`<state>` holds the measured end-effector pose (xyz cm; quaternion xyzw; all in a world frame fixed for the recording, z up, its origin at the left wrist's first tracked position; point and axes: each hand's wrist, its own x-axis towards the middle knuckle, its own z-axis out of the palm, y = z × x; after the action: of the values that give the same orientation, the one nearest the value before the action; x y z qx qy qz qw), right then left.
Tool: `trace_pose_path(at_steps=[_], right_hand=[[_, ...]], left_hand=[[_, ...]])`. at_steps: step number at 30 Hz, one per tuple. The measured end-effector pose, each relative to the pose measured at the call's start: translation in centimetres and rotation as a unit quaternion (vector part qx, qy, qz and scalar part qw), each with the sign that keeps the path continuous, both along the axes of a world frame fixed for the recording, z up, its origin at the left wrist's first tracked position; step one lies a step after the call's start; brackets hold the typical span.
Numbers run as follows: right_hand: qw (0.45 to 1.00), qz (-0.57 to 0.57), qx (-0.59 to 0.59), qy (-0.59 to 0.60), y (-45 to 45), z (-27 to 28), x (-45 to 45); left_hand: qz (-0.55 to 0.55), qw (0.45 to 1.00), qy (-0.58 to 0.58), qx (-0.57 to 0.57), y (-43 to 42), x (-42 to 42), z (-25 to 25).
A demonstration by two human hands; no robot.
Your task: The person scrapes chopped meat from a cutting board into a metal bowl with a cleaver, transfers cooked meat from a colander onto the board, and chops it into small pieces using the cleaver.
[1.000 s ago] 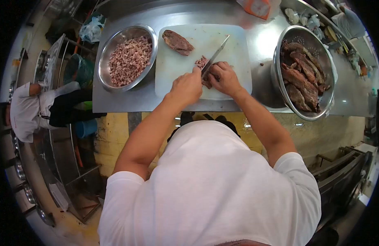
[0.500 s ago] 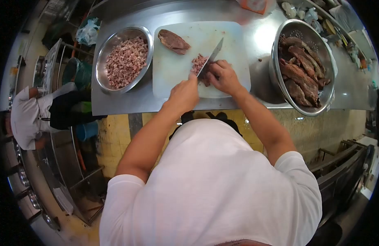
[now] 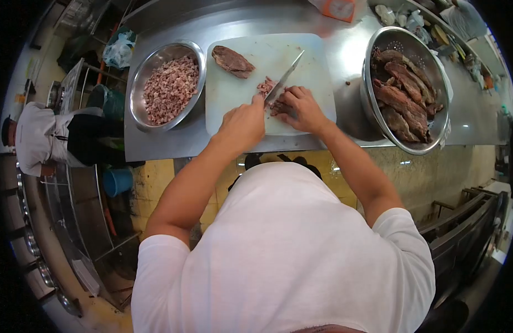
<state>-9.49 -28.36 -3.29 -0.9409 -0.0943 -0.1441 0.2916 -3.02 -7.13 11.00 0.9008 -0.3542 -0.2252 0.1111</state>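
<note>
My left hand (image 3: 242,123) is closed around the handle of a kitchen knife (image 3: 288,74), its blade slanting up and to the right over a white cutting board (image 3: 317,58). My right hand (image 3: 303,109) has its fingers curled over a piece of cooked meat (image 3: 278,109), just right of the blade and partly hidden by it. Small bits of chopped meat (image 3: 265,85) lie left of the blade. A larger brown chunk of meat (image 3: 233,61) rests at the board's upper left.
Left of the board stands a steel bowl (image 3: 136,100) of diced meat. On the right, a steel colander (image 3: 370,102) holds several long meat strips. An orange scale-like object (image 3: 340,9) sits at the back of the steel counter (image 3: 351,53). Another person (image 3: 37,133) is at far left.
The view has shifted slightly. My right hand's fingers have moved a little to the right of the blade, showing more of the meat piece. The person at left appears more upright.
</note>
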Motion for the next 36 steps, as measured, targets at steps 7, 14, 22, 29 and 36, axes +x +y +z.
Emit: trace_pose_path(at_steps=[7, 14, 22, 29, 36], right_hand=[[0.999, 0.013, 0.034, 0.015, 0.0, 0.6, 0.1], [0.999, -0.004, 0.040, -0.013, 0.3, -0.4, -0.3], [0.999, -0.011, 0.018, -0.045, 0.2, -0.6, -0.1], [0.996, -0.037, -0.006, -0.076, 1.1, -0.3, 0.1], [0.987, -0.098, 0.069, -0.109, -1.6, 0.0, 3.9]], left_hand=[[0.023, 0.999, -0.007, -0.044, -1.3, 0.4, -4.9], [0.023, 0.999, 0.019, 0.041, 0.7, -2.1, -2.0], [0.033, 0.999, 0.030, 0.006, 0.9, -1.7, -1.8], [0.012, 0.998, -0.019, -0.063, 0.0, 1.3, -4.4], [0.079, 0.995, -0.008, -0.058, 1.8, 0.0, -2.2]])
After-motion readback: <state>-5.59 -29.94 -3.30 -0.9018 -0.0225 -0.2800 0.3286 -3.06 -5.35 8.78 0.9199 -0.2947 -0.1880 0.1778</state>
